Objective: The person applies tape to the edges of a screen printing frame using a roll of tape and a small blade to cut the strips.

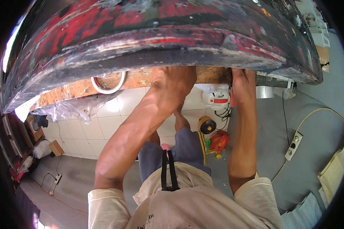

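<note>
A large curved panel [172,40], scuffed with black, red and grey paint, spans the top of the head view and covers the fingers of both hands. My left hand [174,77] reaches under its lower edge, over the worn wooden bench [139,78]; whether it grips anything is hidden. To the right, my right hand [244,79] is at the same edge with its visible fingers curled in. What it may hold is covered by the panel. A narrow red piece [232,98] shows beside the right wrist. It is unclear whether it belongs to something in that hand.
A white ring-shaped roll [123,82] sits at the bench edge, with clear plastic sheeting [78,107] hanging nearby. Below are a white-and-red appliance [216,100], a yellow-black round object [207,125] and a red bag [219,141]. A power strip [294,145] and its cable cross the grey floor.
</note>
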The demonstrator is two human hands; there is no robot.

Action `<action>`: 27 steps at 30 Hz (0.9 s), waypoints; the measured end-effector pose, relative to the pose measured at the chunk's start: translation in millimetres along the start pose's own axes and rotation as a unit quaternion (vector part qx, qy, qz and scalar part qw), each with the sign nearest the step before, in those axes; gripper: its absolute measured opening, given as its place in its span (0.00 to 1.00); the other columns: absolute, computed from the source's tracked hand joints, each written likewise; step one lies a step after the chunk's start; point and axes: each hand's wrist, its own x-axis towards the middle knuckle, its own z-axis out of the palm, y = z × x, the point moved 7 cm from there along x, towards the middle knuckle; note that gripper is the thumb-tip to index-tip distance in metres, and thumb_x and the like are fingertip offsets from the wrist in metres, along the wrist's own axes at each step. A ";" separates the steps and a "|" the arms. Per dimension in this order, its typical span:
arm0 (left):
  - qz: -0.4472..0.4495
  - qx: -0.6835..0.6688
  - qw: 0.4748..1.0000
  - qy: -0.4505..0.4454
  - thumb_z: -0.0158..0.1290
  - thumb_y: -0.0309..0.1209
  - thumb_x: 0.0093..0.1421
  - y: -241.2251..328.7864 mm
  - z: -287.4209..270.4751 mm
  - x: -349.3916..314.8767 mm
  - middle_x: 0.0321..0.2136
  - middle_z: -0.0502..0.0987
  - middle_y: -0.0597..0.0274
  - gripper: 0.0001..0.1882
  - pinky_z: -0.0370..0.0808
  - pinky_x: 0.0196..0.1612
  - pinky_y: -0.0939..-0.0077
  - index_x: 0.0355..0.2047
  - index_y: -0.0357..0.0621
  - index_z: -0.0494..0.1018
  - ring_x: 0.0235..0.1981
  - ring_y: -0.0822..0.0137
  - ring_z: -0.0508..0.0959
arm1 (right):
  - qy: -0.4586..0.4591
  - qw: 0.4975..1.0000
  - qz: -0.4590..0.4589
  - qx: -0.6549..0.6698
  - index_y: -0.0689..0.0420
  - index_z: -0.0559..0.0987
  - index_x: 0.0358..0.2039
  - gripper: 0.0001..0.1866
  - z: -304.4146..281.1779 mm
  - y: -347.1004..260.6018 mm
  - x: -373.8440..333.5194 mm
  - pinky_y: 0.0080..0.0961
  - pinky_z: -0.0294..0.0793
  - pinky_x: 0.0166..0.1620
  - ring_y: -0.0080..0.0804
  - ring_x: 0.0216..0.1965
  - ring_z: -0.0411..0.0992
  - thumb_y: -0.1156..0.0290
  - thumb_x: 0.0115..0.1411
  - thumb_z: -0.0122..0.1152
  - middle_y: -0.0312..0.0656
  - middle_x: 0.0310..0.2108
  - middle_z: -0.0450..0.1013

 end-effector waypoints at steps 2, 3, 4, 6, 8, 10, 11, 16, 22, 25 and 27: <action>-0.099 -0.113 0.973 -0.174 0.50 0.32 0.53 -7.2 14.3 2.3 0.28 0.78 0.58 0.10 0.74 0.34 0.62 0.31 0.45 0.79 0.32 0.60 0.78 | -0.066 0.998 0.012 0.002 0.65 0.73 0.49 0.20 1.4 -0.5 -5.2 0.37 0.68 0.46 0.47 0.39 0.73 0.63 0.64 0.51 0.56 0.37 0.75; -0.105 -0.069 0.986 -0.113 0.49 0.31 0.54 -3.7 7.9 1.8 0.34 0.76 0.56 0.11 0.70 0.41 0.60 0.35 0.44 0.78 0.39 0.57 0.75 | -0.084 0.996 -0.001 -0.005 0.65 0.73 0.48 0.19 -0.5 -5.9 -7.0 0.38 0.69 0.46 0.49 0.38 0.73 0.63 0.64 0.52 0.57 0.36 0.75; -0.112 -0.024 0.992 -0.052 0.49 0.31 0.54 0.7 5.9 -3.8 0.41 0.74 0.53 0.14 0.66 0.48 0.57 0.40 0.43 0.77 0.46 0.55 0.72 | -0.079 0.995 -0.050 -0.026 0.66 0.74 0.46 0.18 1.2 -16.3 -8.3 0.39 0.69 0.45 0.51 0.37 0.73 0.63 0.64 0.52 0.58 0.35 0.74; -0.119 -0.003 0.993 -0.016 0.49 0.30 0.55 3.9 4.8 -8.4 0.48 0.71 0.51 0.18 0.61 0.54 0.53 0.45 0.41 0.76 0.53 0.51 0.67 | -0.067 0.989 -0.098 -0.085 0.67 0.75 0.42 0.17 4.4 -34.3 -8.2 0.40 0.70 0.44 0.54 0.36 0.73 0.63 0.63 0.52 0.59 0.34 0.74; -0.120 -0.050 0.989 -0.070 0.49 0.30 0.54 2.7 15.1 -12.7 0.48 0.69 0.50 0.20 0.58 0.55 0.51 0.48 0.40 0.74 0.53 0.50 0.65 | -0.056 0.980 -0.096 -0.163 0.67 0.76 0.37 0.17 11.3 -46.3 -1.8 0.42 0.70 0.43 0.56 0.35 0.73 0.63 0.63 0.51 0.60 0.33 0.74; -0.104 -0.051 0.991 0.062 0.51 0.30 0.53 2.7 7.0 -19.7 0.48 0.66 0.53 0.24 0.60 0.50 0.55 0.53 0.41 0.71 0.49 0.53 0.65 | -0.065 0.955 -0.168 -0.236 0.65 0.76 0.38 0.17 21.9 -62.7 5.0 0.40 0.70 0.38 0.54 0.30 0.72 0.61 0.63 0.53 0.55 0.30 0.74; -0.107 -0.071 0.989 0.074 0.51 0.30 0.53 3.7 3.5 -23.2 0.49 0.65 0.53 0.25 0.60 0.50 0.56 0.53 0.42 0.70 0.49 0.54 0.64 | -0.069 0.938 -0.202 -0.273 0.63 0.76 0.39 0.17 26.8 -70.5 8.5 0.39 0.70 0.35 0.52 0.28 0.72 0.60 0.63 0.54 0.53 0.29 0.74; -0.098 -0.101 0.979 0.146 0.51 0.32 0.54 -1.0 0.5 -33.6 0.49 0.65 0.55 0.25 0.60 0.48 0.58 0.54 0.44 0.69 0.46 0.56 0.65 | -0.200 0.916 -0.155 -0.312 0.60 0.78 0.38 0.19 60.5 -81.9 22.3 0.43 0.70 0.40 0.53 0.35 0.74 0.55 0.61 0.53 0.52 0.30 0.76; -0.099 -0.102 0.977 0.157 0.52 0.33 0.54 -1.5 1.9 -35.2 0.48 0.66 0.55 0.24 0.61 0.47 0.58 0.53 0.43 0.70 0.45 0.56 0.66 | -0.124 0.884 -0.327 -0.311 0.59 0.79 0.31 0.12 68.8 -89.4 28.4 0.41 0.74 0.36 0.49 0.28 0.74 0.63 0.56 0.55 0.47 0.27 0.77; -0.103 -0.098 0.980 0.139 0.52 0.33 0.54 -1.7 5.3 -36.5 0.46 0.66 0.54 0.21 0.61 0.47 0.57 0.48 0.42 0.73 0.45 0.55 0.66 | -0.139 0.890 -0.310 -0.304 0.57 0.79 0.34 0.14 71.0 -90.9 30.3 0.41 0.73 0.39 0.47 0.33 0.75 0.60 0.58 0.54 0.45 0.31 0.78; -0.101 -0.103 0.976 0.162 0.52 0.33 0.53 -2.5 2.0 -36.1 0.45 0.66 0.54 0.18 0.61 0.46 0.56 0.45 0.42 0.74 0.45 0.54 0.66 | -0.116 0.883 -0.353 -0.285 0.56 0.80 0.34 0.14 70.1 -95.6 28.1 0.42 0.73 0.40 0.46 0.34 0.75 0.59 0.58 0.54 0.45 0.32 0.78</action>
